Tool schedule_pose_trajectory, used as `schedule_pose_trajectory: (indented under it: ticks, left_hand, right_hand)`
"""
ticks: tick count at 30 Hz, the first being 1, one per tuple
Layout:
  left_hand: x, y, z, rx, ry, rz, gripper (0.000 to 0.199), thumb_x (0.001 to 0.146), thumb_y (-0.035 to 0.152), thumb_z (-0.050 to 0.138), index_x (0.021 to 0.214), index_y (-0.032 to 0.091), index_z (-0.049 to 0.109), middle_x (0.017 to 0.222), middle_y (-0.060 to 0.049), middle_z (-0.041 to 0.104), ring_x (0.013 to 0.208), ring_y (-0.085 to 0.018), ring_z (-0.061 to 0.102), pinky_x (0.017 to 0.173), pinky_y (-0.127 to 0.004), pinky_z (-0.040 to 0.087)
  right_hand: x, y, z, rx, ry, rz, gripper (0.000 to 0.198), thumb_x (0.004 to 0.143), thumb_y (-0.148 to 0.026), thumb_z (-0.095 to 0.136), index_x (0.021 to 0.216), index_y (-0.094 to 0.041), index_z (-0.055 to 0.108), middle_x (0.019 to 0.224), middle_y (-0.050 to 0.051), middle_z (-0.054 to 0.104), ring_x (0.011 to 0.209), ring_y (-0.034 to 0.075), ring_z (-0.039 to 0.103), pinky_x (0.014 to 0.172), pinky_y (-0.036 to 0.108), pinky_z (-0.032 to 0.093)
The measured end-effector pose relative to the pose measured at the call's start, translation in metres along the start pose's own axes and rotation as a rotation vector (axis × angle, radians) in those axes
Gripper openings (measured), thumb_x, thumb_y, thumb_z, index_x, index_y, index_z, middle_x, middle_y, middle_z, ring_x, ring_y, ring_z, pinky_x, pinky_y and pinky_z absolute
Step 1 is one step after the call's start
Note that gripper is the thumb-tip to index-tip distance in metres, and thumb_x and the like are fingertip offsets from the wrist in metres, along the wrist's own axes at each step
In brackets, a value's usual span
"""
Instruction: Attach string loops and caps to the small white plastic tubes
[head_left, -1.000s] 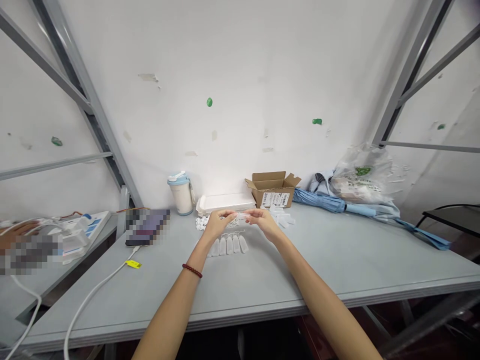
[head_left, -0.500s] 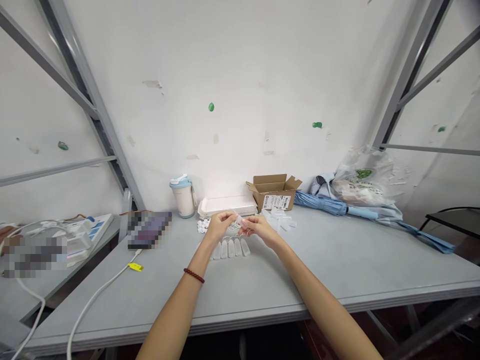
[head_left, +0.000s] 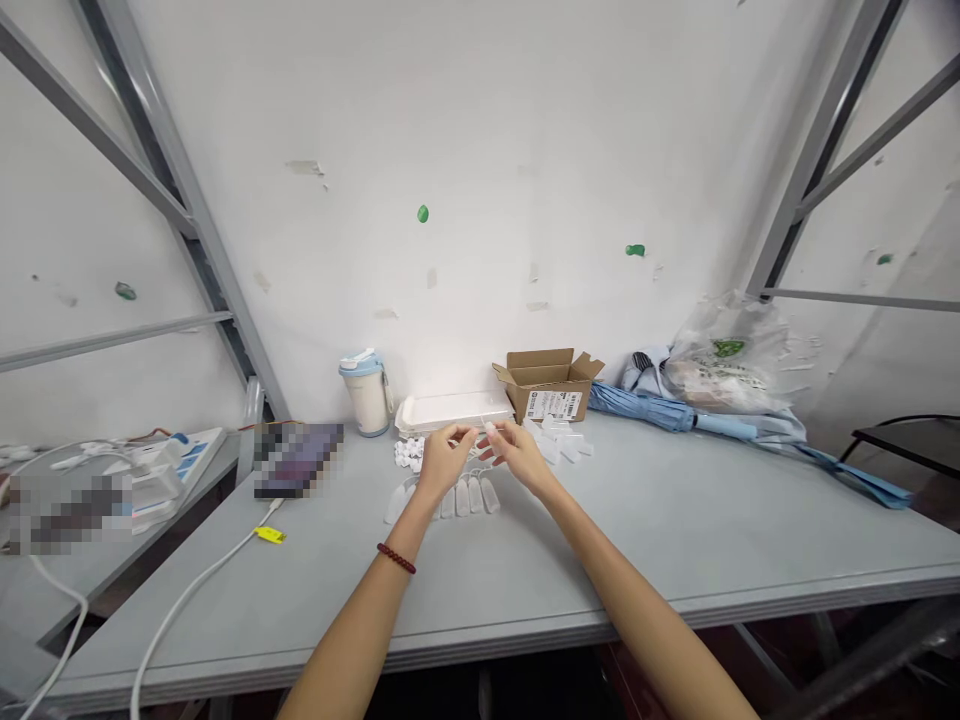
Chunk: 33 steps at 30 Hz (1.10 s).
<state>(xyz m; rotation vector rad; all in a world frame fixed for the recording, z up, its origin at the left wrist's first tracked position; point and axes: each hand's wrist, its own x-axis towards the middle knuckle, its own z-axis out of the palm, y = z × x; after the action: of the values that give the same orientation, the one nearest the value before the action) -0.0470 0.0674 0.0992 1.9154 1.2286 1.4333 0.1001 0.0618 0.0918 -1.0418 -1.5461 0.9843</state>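
Over the middle of the desk my hands are close together with their fingertips pinched. My left hand (head_left: 445,462) is closed at the fingertips; whatever it holds, if anything, is too small to make out. Between the thumb and fingers of my right hand (head_left: 520,455) is a small translucent white piece (head_left: 490,428), partly hidden. Below the hands lies a row of translucent white tag-like pieces (head_left: 463,497) with thin loops, some covered by my left wrist. Small white parts (head_left: 409,453) sit in a pile left of my left hand. Loose clear pieces (head_left: 568,444) lie right of my right hand.
Behind the hands stand a white tray (head_left: 454,408) and an open cardboard box (head_left: 551,385). A cup with a blue lid (head_left: 365,393) is at left, near a blurred device (head_left: 301,460) with a white cable. A folded blue umbrella (head_left: 645,405) and plastic bag (head_left: 727,360) lie right.
My fingertips have drawn slightly apart. The left hand and forearm shifted a little right, uncovering more of the row's left end. The small piece now shows at my right fingertips.
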Motion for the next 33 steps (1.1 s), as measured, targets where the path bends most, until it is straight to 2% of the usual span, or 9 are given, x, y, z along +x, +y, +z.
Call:
schedule_pose_trajectory:
  ticks: [2, 5, 8, 11, 14, 18, 22, 25, 33]
  left_hand:
    - [-0.003, 0.003, 0.001, 0.102, -0.013, 0.132, 0.017, 0.078, 0.027, 0.056, 0.086, 0.016, 0.066, 0.086, -0.005, 0.068, 0.079, -0.018, 0.06, 0.074, -0.031, 0.047]
    - [-0.007, 0.005, 0.006, 0.248, -0.096, 0.332, 0.031, 0.075, 0.026, 0.064, 0.104, 0.017, 0.06, 0.104, -0.008, 0.062, 0.098, -0.022, 0.055, 0.087, -0.037, 0.045]
    - [-0.01, 0.005, 0.01, 0.354, -0.13, 0.401, 0.045, 0.073, 0.028, 0.069, 0.114, 0.017, 0.054, 0.112, -0.01, 0.058, 0.106, -0.026, 0.049, 0.091, -0.041, 0.043]
    - [-0.011, 0.005, 0.012, 0.396, -0.152, 0.418, 0.046, 0.072, 0.026, 0.069, 0.115, 0.018, 0.052, 0.115, -0.009, 0.057, 0.109, -0.027, 0.048, 0.093, -0.042, 0.042]
    - [-0.012, 0.007, 0.012, 0.391, -0.187, 0.375, 0.046, 0.072, 0.024, 0.067, 0.115, 0.018, 0.05, 0.115, -0.009, 0.058, 0.11, -0.027, 0.046, 0.092, -0.041, 0.042]
    - [-0.016, 0.011, 0.012, 0.354, -0.25, 0.248, 0.057, 0.068, 0.023, 0.066, 0.121, 0.018, 0.044, 0.117, -0.009, 0.056, 0.114, -0.027, 0.044, 0.093, -0.04, 0.041]
    - [-0.018, 0.013, 0.012, 0.332, -0.403, 0.156, 0.063, 0.063, 0.029, 0.071, 0.119, 0.019, 0.044, 0.112, -0.008, 0.057, 0.114, -0.028, 0.043, 0.095, -0.041, 0.039]
    - [-0.02, 0.012, 0.011, 0.351, -0.523, 0.121, 0.06, 0.06, 0.034, 0.072, 0.114, 0.019, 0.048, 0.107, -0.008, 0.057, 0.11, -0.029, 0.045, 0.091, -0.04, 0.041]
    - [-0.021, 0.009, 0.007, 0.374, -0.67, 0.075, 0.058, 0.058, 0.045, 0.071, 0.107, 0.018, 0.055, 0.108, -0.01, 0.056, 0.112, -0.031, 0.043, 0.088, -0.037, 0.04]
  right_hand:
    - [0.001, -0.003, -0.006, 0.115, -0.043, 0.096, 0.024, 0.087, -0.039, 0.048, 0.093, -0.016, 0.054, 0.084, 0.006, 0.069, 0.072, 0.016, 0.068, 0.059, 0.024, 0.048]
    - [0.0, -0.007, -0.013, 0.161, -0.068, 0.171, 0.021, 0.088, -0.036, 0.051, 0.091, -0.016, 0.056, 0.082, 0.006, 0.07, 0.075, 0.015, 0.068, 0.064, 0.026, 0.05]
    - [-0.001, -0.008, -0.015, 0.184, -0.072, 0.218, 0.019, 0.087, -0.035, 0.054, 0.088, -0.016, 0.055, 0.08, 0.007, 0.07, 0.074, 0.016, 0.068, 0.065, 0.027, 0.052]
    - [-0.002, -0.008, -0.016, 0.175, -0.133, 0.237, 0.02, 0.086, -0.035, 0.055, 0.086, -0.016, 0.054, 0.079, 0.008, 0.07, 0.076, 0.017, 0.068, 0.065, 0.028, 0.052]
    - [-0.003, -0.011, -0.019, 0.137, -0.202, 0.254, 0.021, 0.085, -0.037, 0.056, 0.083, -0.016, 0.052, 0.079, 0.008, 0.07, 0.076, 0.016, 0.067, 0.064, 0.026, 0.05]
    - [-0.004, -0.014, -0.027, -0.02, -0.296, 0.279, 0.021, 0.084, -0.035, 0.055, 0.078, -0.015, 0.056, 0.075, 0.006, 0.069, 0.062, 0.011, 0.061, 0.055, 0.022, 0.046]
    - [-0.003, -0.013, -0.038, -0.22, -0.408, 0.319, 0.027, 0.081, -0.035, 0.058, 0.065, -0.014, 0.058, 0.059, 0.002, 0.062, 0.056, 0.01, 0.057, 0.05, 0.02, 0.04]
    - [-0.002, -0.01, -0.042, -0.305, -0.503, 0.377, 0.027, 0.079, -0.034, 0.057, 0.061, -0.013, 0.058, 0.055, 0.001, 0.062, 0.055, 0.01, 0.058, 0.049, 0.02, 0.037]
    - [-0.001, -0.003, -0.041, -0.34, -0.561, 0.414, 0.014, 0.069, -0.023, 0.061, 0.061, -0.013, 0.06, 0.057, 0.001, 0.064, 0.053, 0.01, 0.058, 0.044, 0.019, 0.031]
